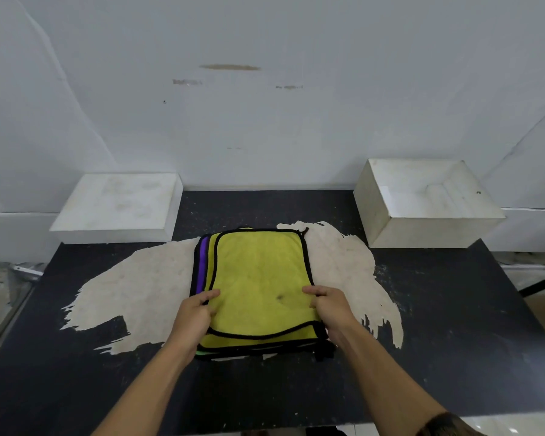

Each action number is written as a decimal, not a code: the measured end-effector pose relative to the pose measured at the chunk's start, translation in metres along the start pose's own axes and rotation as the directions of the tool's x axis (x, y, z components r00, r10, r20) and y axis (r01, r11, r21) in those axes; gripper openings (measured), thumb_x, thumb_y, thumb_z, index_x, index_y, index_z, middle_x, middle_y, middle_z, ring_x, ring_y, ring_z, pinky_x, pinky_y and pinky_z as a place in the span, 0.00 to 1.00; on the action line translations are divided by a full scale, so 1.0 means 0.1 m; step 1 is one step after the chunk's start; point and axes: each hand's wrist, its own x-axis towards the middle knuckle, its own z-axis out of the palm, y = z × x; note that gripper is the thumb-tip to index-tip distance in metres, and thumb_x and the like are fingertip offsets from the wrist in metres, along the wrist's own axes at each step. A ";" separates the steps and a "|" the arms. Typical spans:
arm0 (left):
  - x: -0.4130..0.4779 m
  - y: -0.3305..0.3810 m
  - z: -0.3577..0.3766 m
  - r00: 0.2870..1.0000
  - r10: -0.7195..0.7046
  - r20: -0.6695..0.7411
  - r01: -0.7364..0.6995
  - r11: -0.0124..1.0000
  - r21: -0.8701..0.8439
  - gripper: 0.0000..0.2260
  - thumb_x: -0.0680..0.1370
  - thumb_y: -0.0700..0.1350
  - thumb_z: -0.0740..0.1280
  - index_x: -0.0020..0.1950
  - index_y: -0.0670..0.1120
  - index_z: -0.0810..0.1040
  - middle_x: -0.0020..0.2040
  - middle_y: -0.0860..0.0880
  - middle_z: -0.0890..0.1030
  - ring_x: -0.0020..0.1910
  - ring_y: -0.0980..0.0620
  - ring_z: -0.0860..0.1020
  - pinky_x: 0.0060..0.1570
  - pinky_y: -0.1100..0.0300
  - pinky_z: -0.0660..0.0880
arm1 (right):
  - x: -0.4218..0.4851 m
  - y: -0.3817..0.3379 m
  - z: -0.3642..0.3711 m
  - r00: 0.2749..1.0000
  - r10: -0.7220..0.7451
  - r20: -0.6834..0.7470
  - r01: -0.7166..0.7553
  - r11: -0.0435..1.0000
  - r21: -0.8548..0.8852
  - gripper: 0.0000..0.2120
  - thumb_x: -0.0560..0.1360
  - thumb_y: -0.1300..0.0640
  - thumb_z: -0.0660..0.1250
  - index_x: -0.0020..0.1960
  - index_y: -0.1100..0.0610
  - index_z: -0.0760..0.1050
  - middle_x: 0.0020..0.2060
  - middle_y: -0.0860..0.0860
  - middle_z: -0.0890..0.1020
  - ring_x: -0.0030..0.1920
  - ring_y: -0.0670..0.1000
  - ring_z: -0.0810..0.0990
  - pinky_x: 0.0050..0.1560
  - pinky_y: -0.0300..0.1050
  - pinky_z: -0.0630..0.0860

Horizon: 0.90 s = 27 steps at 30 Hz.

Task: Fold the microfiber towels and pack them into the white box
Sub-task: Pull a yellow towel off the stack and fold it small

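An open white box (422,231) is sitting at the far right corner of the desk (453,325), its mouth facing up and its pale inside showing only a faint stepped shape that cannot be made out. A second white box (117,202), low and flat with its top closed, is sitting at the far left corner. Between them, nearer the person, a stack of towels (258,278) is lying flat in the middle of the desk, well apart from both boxes. A yellow towel (265,269) with black edging is lying on top, and a purple towel (204,262) is peeking out along the stack's left side.

The left hand (192,322) is gripping the stack's left edge and the right hand (331,309) its right edge, the fingers (210,295) of each curling round the cloth with the thumbs on top.

The desk's black surface is showing a large worn patch (132,294) of bare beige under and around the stack. A scuffed, pale grey wall (265,121) is rising right behind the desk.
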 end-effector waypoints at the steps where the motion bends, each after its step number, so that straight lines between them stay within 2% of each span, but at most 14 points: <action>1: -0.01 0.03 0.00 1.000 0.021 -0.021 -0.021 1.000 -0.011 0.15 0.80 0.37 0.61 0.65 0.47 0.77 0.68 0.45 0.74 0.66 0.46 0.72 0.69 0.46 0.69 | -0.02 -0.05 -0.02 1.000 -0.006 0.001 0.006 1.000 0.007 0.21 0.73 0.74 0.56 0.50 0.56 0.83 0.52 0.56 0.81 0.48 0.55 0.82 0.41 0.46 0.82; 3: -0.03 0.12 0.01 0.995 0.077 -0.059 -0.077 0.997 -0.002 0.13 0.81 0.40 0.63 0.65 0.48 0.78 0.67 0.45 0.75 0.65 0.47 0.73 0.68 0.47 0.70 | -0.07 -0.17 -0.05 1.000 -0.023 0.004 0.023 0.999 0.040 0.23 0.72 0.74 0.55 0.51 0.56 0.83 0.53 0.55 0.79 0.50 0.57 0.81 0.45 0.49 0.82; 6: -0.07 0.36 0.04 0.991 0.125 -0.056 -0.126 0.992 -0.027 0.15 0.80 0.36 0.63 0.64 0.49 0.78 0.68 0.46 0.75 0.66 0.46 0.73 0.68 0.45 0.70 | -0.23 -0.38 -0.15 0.999 -0.053 -0.007 0.053 0.990 0.133 0.21 0.72 0.74 0.57 0.52 0.56 0.83 0.53 0.55 0.79 0.43 0.54 0.79 0.33 0.42 0.78; 8: -0.11 0.56 0.10 0.989 0.143 -0.034 -0.145 0.988 -0.056 0.18 0.79 0.33 0.61 0.64 0.49 0.78 0.68 0.47 0.75 0.67 0.47 0.73 0.68 0.45 0.70 | -0.35 -0.54 -0.27 0.996 -0.080 -0.026 0.084 0.971 0.222 0.20 0.73 0.73 0.59 0.53 0.56 0.83 0.52 0.55 0.79 0.39 0.51 0.76 0.28 0.39 0.75; 14: -0.30 1.14 0.46 0.983 0.184 -0.025 -0.185 0.970 -0.156 0.17 0.79 0.33 0.62 0.66 0.46 0.77 0.66 0.47 0.76 0.64 0.46 0.74 0.64 0.46 0.74 | -0.63 -0.98 -0.70 0.978 -0.191 -0.088 0.210 0.873 0.441 0.11 0.76 0.68 0.67 0.53 0.58 0.84 0.53 0.55 0.83 0.40 0.49 0.82 0.34 0.40 0.79; 15: -0.33 1.21 0.53 0.982 0.186 -0.030 -0.189 0.970 -0.156 0.17 0.80 0.34 0.62 0.67 0.46 0.77 0.66 0.47 0.76 0.64 0.46 0.75 0.61 0.48 0.75 | -0.65 -1.04 -0.78 0.973 -0.206 -0.102 0.230 0.862 0.451 0.11 0.76 0.67 0.67 0.54 0.58 0.84 0.53 0.56 0.82 0.39 0.49 0.82 0.32 0.39 0.78; 17: -0.38 1.31 0.68 0.983 0.183 -0.033 -0.186 0.972 -0.142 0.17 0.80 0.35 0.63 0.67 0.46 0.76 0.64 0.48 0.76 0.61 0.47 0.75 0.48 0.55 0.78 | -0.67 -1.12 -0.95 0.967 -0.220 -0.132 0.256 0.860 0.442 0.12 0.76 0.68 0.66 0.55 0.58 0.83 0.54 0.58 0.81 0.37 0.50 0.79 0.28 0.39 0.76; 19: -0.42 1.39 0.87 0.983 0.179 -0.031 -0.182 0.976 -0.123 0.16 0.80 0.35 0.63 0.67 0.46 0.77 0.59 0.50 0.78 0.54 0.50 0.77 0.38 0.60 0.74 | -0.66 -1.18 -1.11 0.964 -0.219 -0.150 0.263 0.861 0.436 0.14 0.76 0.70 0.64 0.56 0.59 0.82 0.56 0.61 0.80 0.39 0.53 0.79 0.29 0.41 0.78; 21: -0.48 1.48 1.09 0.985 0.171 -0.028 -0.173 0.979 -0.108 0.16 0.80 0.35 0.62 0.67 0.45 0.77 0.53 0.51 0.78 0.46 0.53 0.75 0.34 0.61 0.71 | -0.63 -1.25 -1.30 0.963 -0.210 -0.169 0.265 0.857 0.442 0.15 0.75 0.71 0.63 0.56 0.60 0.82 0.57 0.64 0.78 0.44 0.57 0.80 0.36 0.44 0.80; 24: -0.58 1.69 1.47 0.983 0.182 -0.014 -0.182 0.979 -0.094 0.17 0.80 0.34 0.61 0.68 0.43 0.75 0.52 0.46 0.78 0.39 0.53 0.72 0.32 0.61 0.68 | -0.63 -1.45 -1.61 0.946 -0.243 -0.213 0.315 0.841 0.439 0.16 0.74 0.73 0.62 0.57 0.62 0.81 0.53 0.63 0.78 0.36 0.52 0.79 0.28 0.39 0.75; 27: -0.72 1.97 1.77 0.973 0.231 -0.029 -0.232 0.968 -0.097 0.16 0.80 0.34 0.61 0.67 0.43 0.75 0.48 0.47 0.77 0.36 0.54 0.72 0.28 0.62 0.67 | -0.67 -1.68 -1.97 0.912 -0.315 -0.264 0.401 0.823 0.402 0.17 0.73 0.74 0.62 0.56 0.61 0.82 0.49 0.58 0.79 0.32 0.49 0.75 0.24 0.36 0.69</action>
